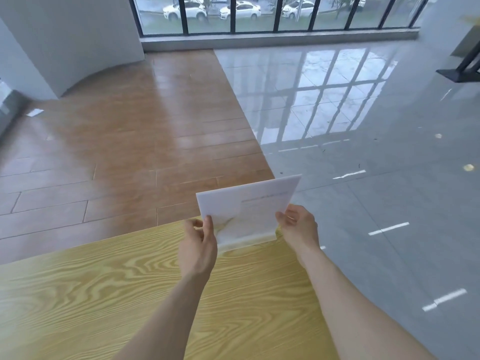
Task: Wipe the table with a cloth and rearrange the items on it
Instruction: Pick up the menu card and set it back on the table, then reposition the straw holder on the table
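A translucent white sign holder [246, 209] with faint printed lines stands upright at the far right corner of the yellow wood-grain table [104, 294]. Its base rests on the tabletop. My left hand [198, 245] pinches its left edge between thumb and fingers. Its right edge is gripped by my right hand [298, 226]. No cloth is in view.
Beyond the table's far edge lies brown wooden flooring [130, 139]; glossy grey tile [363, 152] runs along the right. A white curved wall [78, 42] stands back left, windows [259, 14] at the back, and a black stand base [462, 74] at far right.
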The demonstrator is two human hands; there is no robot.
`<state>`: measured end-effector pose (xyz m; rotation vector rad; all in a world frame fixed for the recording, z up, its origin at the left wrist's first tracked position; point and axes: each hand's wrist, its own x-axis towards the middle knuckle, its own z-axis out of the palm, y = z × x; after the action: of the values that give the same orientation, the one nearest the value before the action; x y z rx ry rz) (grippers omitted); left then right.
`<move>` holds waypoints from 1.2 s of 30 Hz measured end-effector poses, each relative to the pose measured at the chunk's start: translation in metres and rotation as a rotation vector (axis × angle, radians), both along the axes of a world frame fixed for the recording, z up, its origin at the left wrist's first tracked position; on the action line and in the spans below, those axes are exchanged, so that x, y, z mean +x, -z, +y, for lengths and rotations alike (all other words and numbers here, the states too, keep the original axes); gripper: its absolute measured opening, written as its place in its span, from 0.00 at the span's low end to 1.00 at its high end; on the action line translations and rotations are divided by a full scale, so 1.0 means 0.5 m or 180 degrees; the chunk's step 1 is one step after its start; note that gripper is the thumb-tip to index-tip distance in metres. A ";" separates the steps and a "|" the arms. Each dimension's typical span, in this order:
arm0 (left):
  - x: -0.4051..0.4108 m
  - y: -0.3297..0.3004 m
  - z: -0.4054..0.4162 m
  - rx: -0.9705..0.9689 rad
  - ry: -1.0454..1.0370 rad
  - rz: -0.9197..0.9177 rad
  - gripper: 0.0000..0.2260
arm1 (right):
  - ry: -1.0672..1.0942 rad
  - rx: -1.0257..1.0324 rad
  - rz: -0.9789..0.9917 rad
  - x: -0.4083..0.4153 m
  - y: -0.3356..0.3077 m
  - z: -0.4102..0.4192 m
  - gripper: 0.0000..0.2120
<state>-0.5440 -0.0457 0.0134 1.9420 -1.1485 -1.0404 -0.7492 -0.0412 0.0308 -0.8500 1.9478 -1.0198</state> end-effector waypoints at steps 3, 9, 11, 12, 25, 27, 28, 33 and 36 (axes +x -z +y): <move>-0.022 0.004 -0.017 -0.0017 0.0060 0.0011 0.16 | 0.0061 0.0002 -0.0029 -0.013 0.010 -0.015 0.09; -0.032 0.010 -0.022 -0.0095 0.0133 0.0033 0.16 | 0.0128 -0.0036 -0.0053 -0.008 0.018 -0.026 0.18; -0.031 0.011 -0.018 -0.0091 0.0143 0.0074 0.15 | 0.0200 -0.0055 -0.0036 -0.006 0.021 -0.023 0.18; -0.030 0.012 -0.016 -0.0086 0.0150 0.0081 0.15 | 0.0204 -0.0056 -0.0023 -0.004 0.022 -0.023 0.19; 0.037 0.017 0.029 -0.0148 0.0495 -0.0171 0.24 | 0.0032 0.0135 0.0232 0.029 0.031 0.040 0.31; 0.066 0.015 0.048 -0.0172 0.0601 -0.0321 0.26 | -0.0071 0.0212 0.0356 0.055 0.036 0.060 0.30; 0.079 0.015 0.057 -0.0180 0.0661 -0.0419 0.27 | -0.0130 0.0231 0.0403 0.069 0.040 0.070 0.29; 0.184 -0.001 0.115 -0.0201 0.0859 -0.0679 0.30 | -0.0437 0.0273 0.0456 0.180 0.049 0.108 0.31; 0.274 -0.014 0.147 -0.0198 0.0791 -0.0723 0.30 | -0.0682 0.0281 0.0471 0.274 0.045 0.120 0.31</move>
<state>-0.4068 0.0277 0.0202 1.9399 -1.5616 -0.9112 -0.6122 0.0187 0.0084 -1.0837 1.9578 -0.7585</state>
